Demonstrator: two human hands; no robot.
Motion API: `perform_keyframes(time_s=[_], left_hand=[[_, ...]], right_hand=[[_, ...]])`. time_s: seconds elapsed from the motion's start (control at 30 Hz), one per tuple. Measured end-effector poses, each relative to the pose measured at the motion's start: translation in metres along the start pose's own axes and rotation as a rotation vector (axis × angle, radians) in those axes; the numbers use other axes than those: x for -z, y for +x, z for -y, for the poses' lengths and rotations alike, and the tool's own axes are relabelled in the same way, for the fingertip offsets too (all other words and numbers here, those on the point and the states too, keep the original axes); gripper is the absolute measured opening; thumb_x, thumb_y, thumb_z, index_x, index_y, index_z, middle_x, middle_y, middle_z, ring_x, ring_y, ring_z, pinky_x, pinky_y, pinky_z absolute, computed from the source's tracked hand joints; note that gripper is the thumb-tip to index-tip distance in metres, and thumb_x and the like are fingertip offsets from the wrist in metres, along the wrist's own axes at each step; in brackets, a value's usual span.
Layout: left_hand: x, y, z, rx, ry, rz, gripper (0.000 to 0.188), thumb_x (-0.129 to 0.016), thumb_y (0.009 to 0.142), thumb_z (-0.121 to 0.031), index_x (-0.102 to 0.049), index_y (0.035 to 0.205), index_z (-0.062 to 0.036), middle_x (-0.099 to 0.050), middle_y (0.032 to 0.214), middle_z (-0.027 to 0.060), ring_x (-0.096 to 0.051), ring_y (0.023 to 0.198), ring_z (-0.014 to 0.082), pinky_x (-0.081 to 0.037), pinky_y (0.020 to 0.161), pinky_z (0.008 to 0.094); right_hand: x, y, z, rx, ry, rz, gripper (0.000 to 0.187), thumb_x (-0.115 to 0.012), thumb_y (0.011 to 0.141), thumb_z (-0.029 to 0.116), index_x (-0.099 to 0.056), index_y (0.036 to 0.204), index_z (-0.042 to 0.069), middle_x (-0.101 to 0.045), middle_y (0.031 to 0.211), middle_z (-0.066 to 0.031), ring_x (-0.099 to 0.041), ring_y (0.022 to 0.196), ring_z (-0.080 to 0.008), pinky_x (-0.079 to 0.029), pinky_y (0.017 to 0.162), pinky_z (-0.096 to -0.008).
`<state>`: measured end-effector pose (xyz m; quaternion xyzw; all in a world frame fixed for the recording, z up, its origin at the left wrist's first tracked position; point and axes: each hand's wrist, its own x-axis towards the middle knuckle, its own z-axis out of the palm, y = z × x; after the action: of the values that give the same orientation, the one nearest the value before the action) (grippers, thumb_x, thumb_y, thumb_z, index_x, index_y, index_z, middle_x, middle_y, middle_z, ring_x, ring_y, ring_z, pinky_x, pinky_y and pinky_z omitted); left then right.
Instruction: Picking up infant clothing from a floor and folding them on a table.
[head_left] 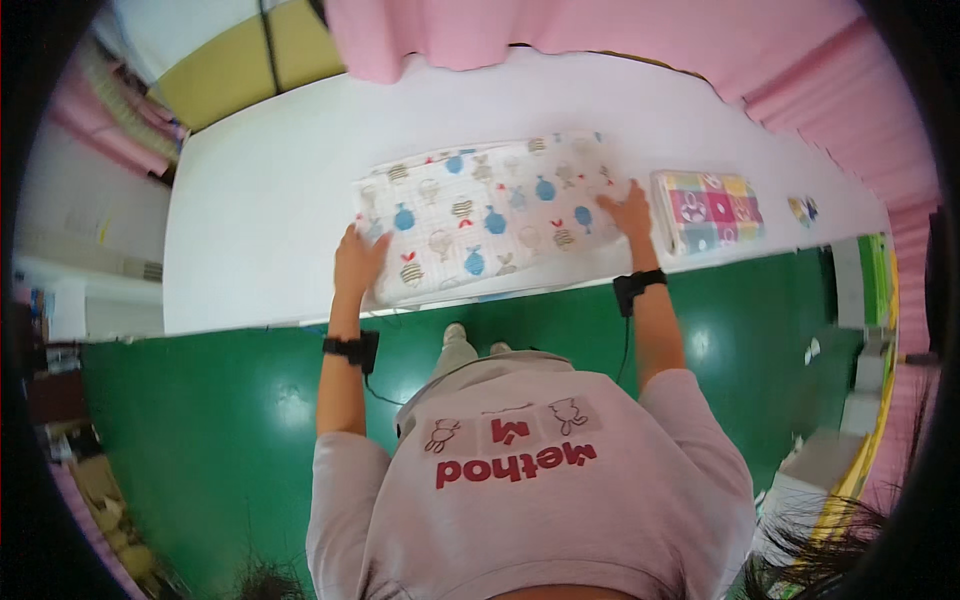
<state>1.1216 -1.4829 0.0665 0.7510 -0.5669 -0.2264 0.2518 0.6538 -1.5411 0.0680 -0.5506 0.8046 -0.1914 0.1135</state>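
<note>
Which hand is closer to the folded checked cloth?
Right hand: just left of the checked cloth, by the right edge of the white cloth. The left hand is farther away, near the white cloth's left edge.

Lighting bright and mostly even. White desk (270, 220) reads pale, with little surface detail. Glossy green floor (200, 430) carries several white glare spots; darker shade noted around the shoes (455, 332). Patterned cloth (440, 215) smeared at its right end; right hand (630, 211) slightly blurred. Fisheye distortion bows desk and pink curtain (640, 25). Corners fall to black; detail soft near the left rim.
</note>
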Motion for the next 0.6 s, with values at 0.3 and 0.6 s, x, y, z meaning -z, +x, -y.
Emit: perform_keyframes(time_s=[0.3,0.6], left_hand=[[-0.005,0.006,0.001,0.021,-0.175,0.075,0.049,-0.063,0.071,-0.021,-0.045,0.108,0.0065,-0.057,0.096,0.0199,-0.056,0.087,0.0310,-0.043,0.077,0.0339],[0.000,0.003,0.014,0.081,-0.712,0.271,0.037,-0.054,0.077,-0.011,-0.047,0.109,0.0043,-0.056,0.102,0.0142,-0.054,0.090,0.0203,-0.042,0.077,0.0306]], right_hand=[[0.018,-0.013,-0.020,-0.244,0.189,0.307,0.079,-0.069,0.055,0.048,-0.047,0.113,-0.002,-0.055,0.104,-0.0176,-0.053,0.097,-0.0285,-0.040,0.082,-0.0342],[0.023,-0.030,-0.029,-0.045,0.571,0.299,0.058,-0.067,0.064,0.026,-0.047,0.113,-0.001,-0.056,0.099,-0.0139,-0.053,0.092,-0.0222,-0.040,0.078,-0.0299]])
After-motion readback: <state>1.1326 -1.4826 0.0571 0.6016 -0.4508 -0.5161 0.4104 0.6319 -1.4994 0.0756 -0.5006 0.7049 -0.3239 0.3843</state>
